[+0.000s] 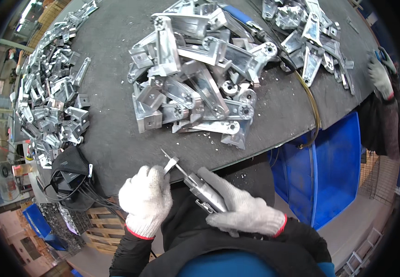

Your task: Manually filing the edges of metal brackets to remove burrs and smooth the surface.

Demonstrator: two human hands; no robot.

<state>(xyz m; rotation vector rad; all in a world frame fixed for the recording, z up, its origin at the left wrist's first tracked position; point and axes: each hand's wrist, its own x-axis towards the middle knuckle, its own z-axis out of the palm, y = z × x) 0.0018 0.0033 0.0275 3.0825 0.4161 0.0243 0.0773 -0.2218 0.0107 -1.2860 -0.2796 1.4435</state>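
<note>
Both my hands wear white knit gloves with red cuffs. My left hand (145, 197) is closed round a small metal part, of which only a shiny end (171, 164) shows past the fingers. My right hand (241, 205) grips a silver handheld air tool (207, 191) with a lever on its side. Its long thin bit points up and left and crosses the end of the metal part at the table's near edge. Just beyond lies a large heap of shiny cast metal brackets (190, 83).
On the dark table (110, 115), smaller metal brackets (52, 101) spread along the left, and another bracket pile (308, 39) lies far right. A black bag (73, 171) sits at the left edge. A yellowish hose (312, 99) hangs near blue bins (334, 171). A co-worker's gloved hand (380, 76) is at right.
</note>
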